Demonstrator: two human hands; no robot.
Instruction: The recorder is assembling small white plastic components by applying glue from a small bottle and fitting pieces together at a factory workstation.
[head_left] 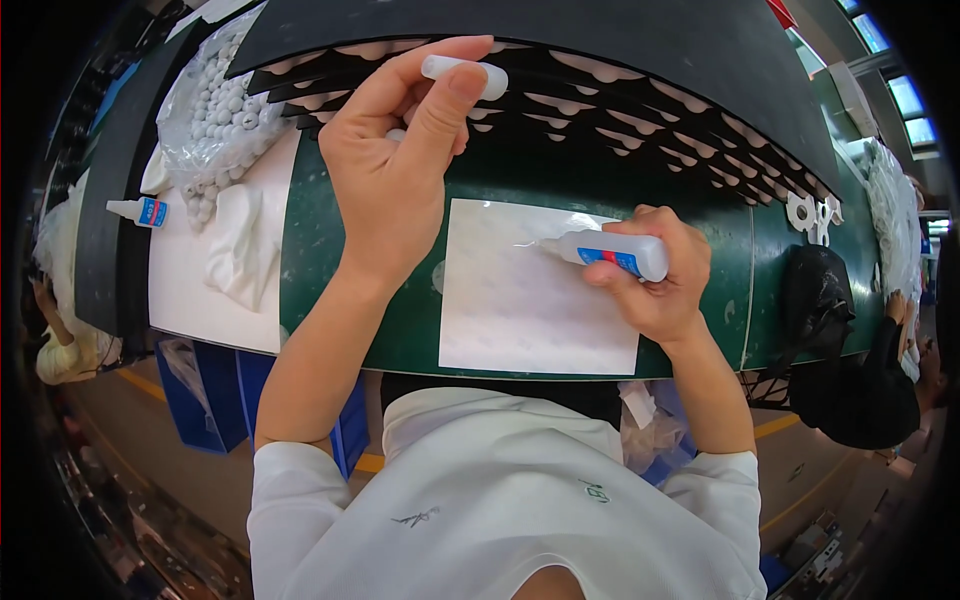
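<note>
In the head view, a person in a white shirt works at a green table (400, 335). The left hand (390, 150) is up high, in front of the black boards (640, 45). Its thumb and fingers are pinched together on a small white tube (464, 77). Another bit of something white peeks out by the curled fingers, but it is too hidden to tell what it is.

The right hand (665, 275) is wrapped around a squeeze bottle (618, 254) with a blue label. The bottle lies tipped over on its side in the hand, over the white sheet (500, 325). Its thin tip points to the left, and a shiny wet-looking mark is just beside it. Whether the tip touches the sheet cannot be told.

Off to the left are a second little bottle (150, 212), a crumpled white cloth (240, 250) and a clear bag of white balls (228, 115).

Some things could go wrong. If the right hand squeezes too hard, too much may run out, because the bottle is tipped over. A wet tip could drip or stick to the sheet. The tube is smooth and pinched near its end, so it could slip. If the left hand lifts, it might bump the boards.
</note>
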